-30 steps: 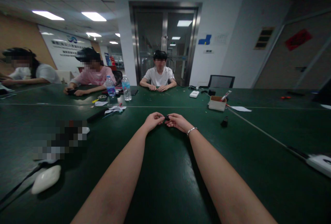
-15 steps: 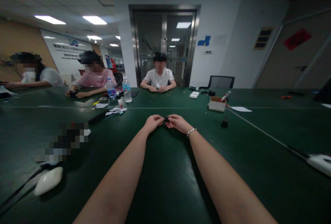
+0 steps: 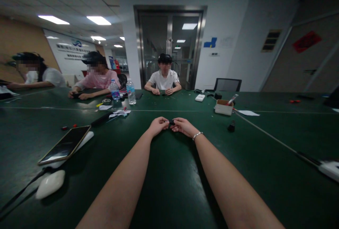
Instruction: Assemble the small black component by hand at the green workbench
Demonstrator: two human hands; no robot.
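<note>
Both my arms reach forward over the dark green table (image 3: 174, 186). Between my fingertips is a small black object (image 3: 171, 122), too small and partly covered to tell its kind. My left hand (image 3: 159, 126) pinches its left end, and my right hand (image 3: 182, 126), with a silver bracelet (image 3: 197, 135) at the wrist, pinches its right end. A small black block-like thing (image 3: 231, 126) stands on the table to the right of my hands.
At left, a phone (image 3: 65, 145) rests on a white object, near a white rounded device (image 3: 50, 185). Further off are water bottles (image 3: 131, 92), papers (image 3: 119, 113), a small box (image 3: 223, 108) and a white power-bank-like block (image 3: 200, 97). A cord (image 3: 267, 135) crosses the right side. Several people sit around the table.
My hands stay nearly in place, both still pinching the small black object, which shows slightly more between my fingers. The whole view has shifted slightly.
</note>
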